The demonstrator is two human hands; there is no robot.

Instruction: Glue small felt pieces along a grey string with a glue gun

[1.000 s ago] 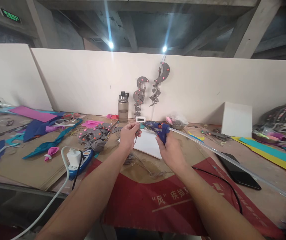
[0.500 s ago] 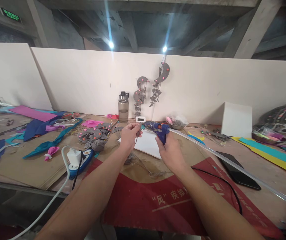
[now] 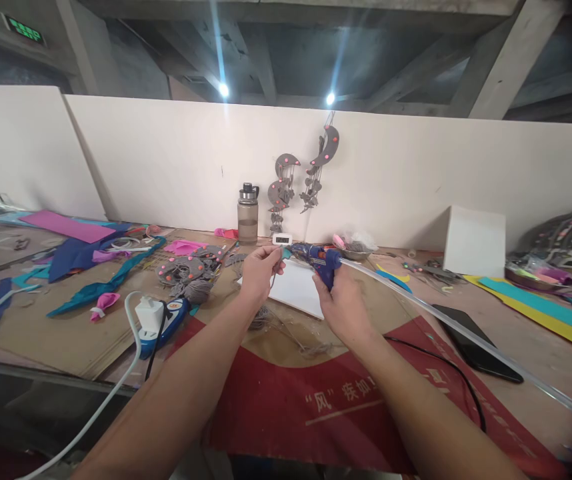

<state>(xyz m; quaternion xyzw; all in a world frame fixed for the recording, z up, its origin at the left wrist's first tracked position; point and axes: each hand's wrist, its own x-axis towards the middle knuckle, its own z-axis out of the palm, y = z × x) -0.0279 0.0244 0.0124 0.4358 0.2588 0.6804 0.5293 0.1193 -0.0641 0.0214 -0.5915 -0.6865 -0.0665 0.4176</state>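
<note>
My right hand (image 3: 342,297) is wrapped round the handle of a blue glue gun (image 3: 323,261). A long clear glue stick (image 3: 416,301) runs out of its back end. The gun's nozzle points left and is close to my left hand (image 3: 263,270), which is closed in a pinch. A small teal piece (image 3: 286,253) shows at those fingertips, right by the nozzle; whether the two touch I cannot tell. Grey yarn hangs below the pinch. Under both hands lies a white board (image 3: 299,290), and a loose coil of grey yarn (image 3: 260,319) rests before it.
A water bottle (image 3: 247,217) and a small digital clock (image 3: 282,239) stand near the white partition. Grey crescents with pink dots (image 3: 326,148) hang there. On the left sit a power strip (image 3: 169,327) and grey felt pieces (image 3: 186,267); a black phone (image 3: 476,343) lies right.
Almost nothing differs. The view has shifted very slightly, and both hands keep the same hold, with the glue gun still beside the teal piece.
</note>
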